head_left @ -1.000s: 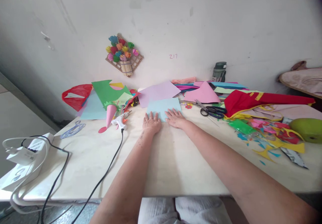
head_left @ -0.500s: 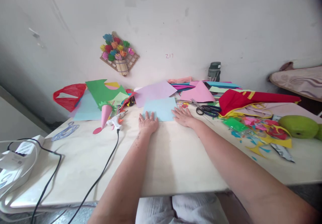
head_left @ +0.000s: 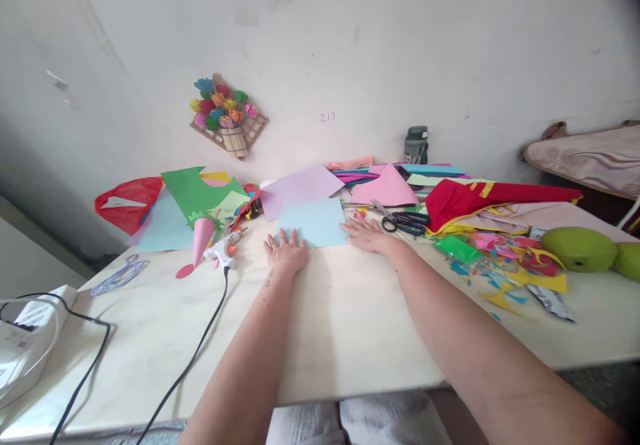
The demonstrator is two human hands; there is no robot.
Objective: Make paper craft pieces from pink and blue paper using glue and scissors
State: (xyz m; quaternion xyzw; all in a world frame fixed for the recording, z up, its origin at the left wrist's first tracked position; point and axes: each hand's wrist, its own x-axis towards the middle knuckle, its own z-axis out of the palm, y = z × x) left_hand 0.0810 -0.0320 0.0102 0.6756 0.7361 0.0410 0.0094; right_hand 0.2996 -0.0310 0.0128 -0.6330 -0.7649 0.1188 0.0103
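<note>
A light blue sheet of paper (head_left: 320, 221) lies flat on the table, partly over a lilac sheet (head_left: 303, 188). My left hand (head_left: 287, 251) rests at its left side, fingers spread. At the right edge of the blue sheet lies my right hand (head_left: 367, 235), also flat with fingers apart. Neither hand grips anything. Just beyond my right hand are black-handled scissors (head_left: 405, 221). To the left of my left hand sit a white glue gun (head_left: 220, 253) and a pink paper cone (head_left: 201, 238) with a green fringed top.
Paper scraps (head_left: 520, 261), a red cloth (head_left: 465, 201) and a green rounded object (head_left: 577, 249) lie at right. A dark bottle (head_left: 416, 145) stands by the wall. Cords run from a power strip (head_left: 45, 331) at left. A green sheet (head_left: 195, 191) lies at back left.
The whole view has shifted slightly, so things appear a little further left. Both hands stay flat at the sides of the blue sheet.
</note>
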